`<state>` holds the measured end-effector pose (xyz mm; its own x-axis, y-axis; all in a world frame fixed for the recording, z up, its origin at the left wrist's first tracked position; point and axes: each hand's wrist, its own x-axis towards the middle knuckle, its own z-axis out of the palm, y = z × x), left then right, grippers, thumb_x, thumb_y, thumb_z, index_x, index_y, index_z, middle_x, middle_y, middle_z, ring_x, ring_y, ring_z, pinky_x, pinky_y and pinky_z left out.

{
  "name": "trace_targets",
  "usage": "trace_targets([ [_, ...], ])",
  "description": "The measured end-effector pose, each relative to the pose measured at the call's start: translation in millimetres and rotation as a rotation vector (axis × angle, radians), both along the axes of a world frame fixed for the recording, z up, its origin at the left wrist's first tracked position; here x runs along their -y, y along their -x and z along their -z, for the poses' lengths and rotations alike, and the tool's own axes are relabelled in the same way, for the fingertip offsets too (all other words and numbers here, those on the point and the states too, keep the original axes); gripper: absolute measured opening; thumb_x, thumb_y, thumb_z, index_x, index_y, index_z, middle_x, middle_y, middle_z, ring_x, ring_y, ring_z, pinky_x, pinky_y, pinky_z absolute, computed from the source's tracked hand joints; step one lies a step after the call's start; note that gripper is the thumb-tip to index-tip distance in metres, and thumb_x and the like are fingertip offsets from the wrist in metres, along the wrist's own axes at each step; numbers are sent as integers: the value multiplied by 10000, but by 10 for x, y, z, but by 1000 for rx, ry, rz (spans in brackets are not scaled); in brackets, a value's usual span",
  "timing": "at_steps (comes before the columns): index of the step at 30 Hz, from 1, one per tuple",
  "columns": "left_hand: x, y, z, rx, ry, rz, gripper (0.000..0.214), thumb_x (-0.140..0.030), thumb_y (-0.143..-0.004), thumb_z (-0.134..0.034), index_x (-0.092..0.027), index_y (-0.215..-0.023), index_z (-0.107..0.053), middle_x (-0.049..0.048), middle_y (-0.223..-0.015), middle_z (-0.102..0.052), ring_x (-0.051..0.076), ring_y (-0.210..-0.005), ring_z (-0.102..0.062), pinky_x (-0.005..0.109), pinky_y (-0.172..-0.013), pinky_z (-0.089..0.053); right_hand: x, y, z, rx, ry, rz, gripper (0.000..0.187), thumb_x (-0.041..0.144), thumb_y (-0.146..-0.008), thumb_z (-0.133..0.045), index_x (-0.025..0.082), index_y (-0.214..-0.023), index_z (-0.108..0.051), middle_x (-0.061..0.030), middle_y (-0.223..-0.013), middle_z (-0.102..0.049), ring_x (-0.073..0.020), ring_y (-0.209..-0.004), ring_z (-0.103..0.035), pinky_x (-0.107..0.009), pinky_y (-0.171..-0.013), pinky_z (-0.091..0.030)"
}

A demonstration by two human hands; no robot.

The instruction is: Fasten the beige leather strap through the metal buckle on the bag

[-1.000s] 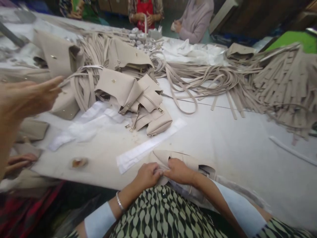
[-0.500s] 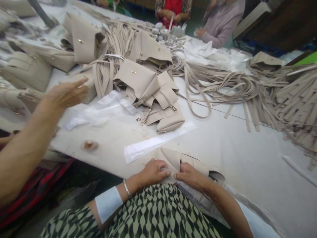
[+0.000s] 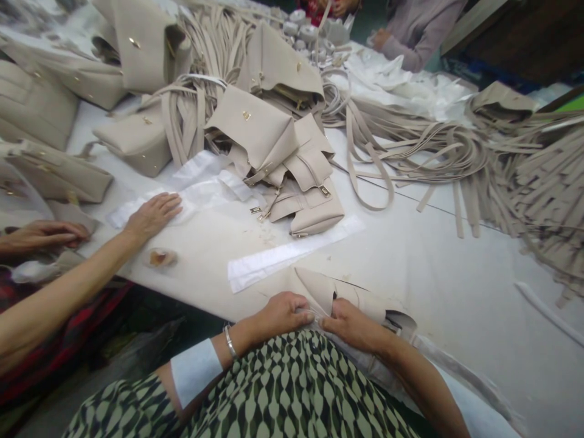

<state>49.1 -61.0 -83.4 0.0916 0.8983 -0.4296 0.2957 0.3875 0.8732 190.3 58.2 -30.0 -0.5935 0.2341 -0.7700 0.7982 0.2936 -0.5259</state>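
Note:
At the table edge, close to my body, lies a beige handbag (image 3: 362, 301) on its side. My left hand (image 3: 288, 311) is closed on the near end of the bag, thumb against the curled fingers. My right hand (image 3: 349, 322) pinches the same end from the other side, its fingers partly inside a dark opening. The two thumbs almost meet over the bag's edge. Exactly which part they pinch is too small to make out. A folded white paper strip (image 3: 292, 252) lies just beyond my hands.
Beige bags with gold clasps (image 3: 253, 131) are heaped ahead. Bundles of beige straps (image 3: 438, 152) spread to the right. A co-worker's hand (image 3: 155, 213) rests on white sheets (image 3: 196, 182) at left, near a tape roll (image 3: 162, 258). Other people stand across the table (image 3: 456, 267).
The co-worker's arm at left has come down onto the white sheets, and that person's other hand has come into view. My hands keep their grip on the bag. The view has tilted slightly down.

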Motion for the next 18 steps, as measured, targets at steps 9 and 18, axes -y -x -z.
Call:
trace_targets([
  [9,-46,-59,45,-279,42,76,229,-359,-807,-500,-180,-705,-599,-6,-653,-584,132,-615,-483,222,-551,-297,19,-12,107,-72,-25,-2,214,215,-746,-453,168,-537,-445,25,-537,-410,-112,-546,-392,-222,-491,-290],
  [18,-80,-145,19,-380,59,102,216,-333,-830,-480,-176,-761,-612,50,-746,-647,194,-713,-567,265,-611,-350,63,28,234,-68,-91,52,137,179,-703,-501,144,-570,-512,12,-548,-496,-113,-547,-438,-221,-511,-324],
])
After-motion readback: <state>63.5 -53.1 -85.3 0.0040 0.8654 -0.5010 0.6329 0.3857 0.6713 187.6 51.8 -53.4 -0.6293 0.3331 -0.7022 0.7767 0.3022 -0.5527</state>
